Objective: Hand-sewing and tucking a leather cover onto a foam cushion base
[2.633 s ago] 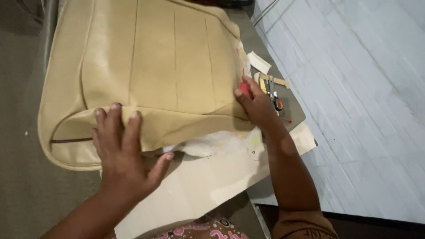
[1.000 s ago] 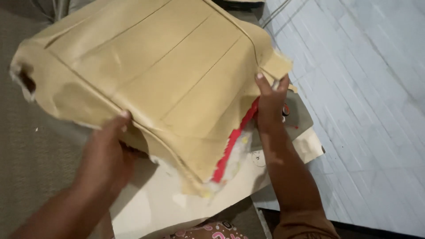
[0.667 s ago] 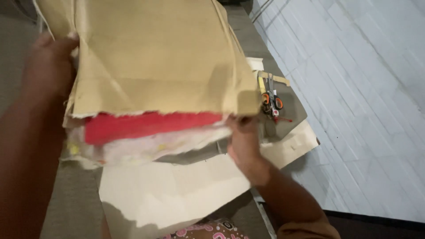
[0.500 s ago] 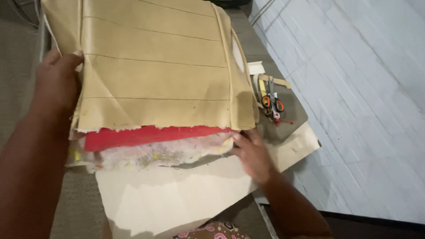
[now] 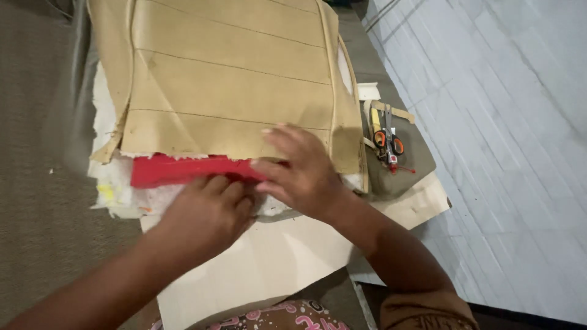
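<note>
The left hand [image 5: 205, 211] lay knuckles-up with its fingers curled onto the near edge of a red fabric strip [image 5: 183, 169], pressing rather than pinching it. The right hand [image 5: 302, 171] rested flat beside it, at about 2 o'clock, fingers spread over the lower hem of the tan, stitched-panel leatherette seat cover [image 5: 232, 85]; whether it gripped that hem could not be told. The red strip showed just below the cover's ragged edge, above a layer of white fleecy padding [image 5: 116, 189]. The step appeared to be aligning the layered edges. The next move would call for both hands to keep the layers flush. At 3 o'clock, well apart, orange-handled scissors [image 5: 388, 140] lay on the grey-brown cloth work surface [image 5: 36, 201]; a pale cardboard pattern sheet [image 5: 269, 263] lay at 6 o'clock.
</note>
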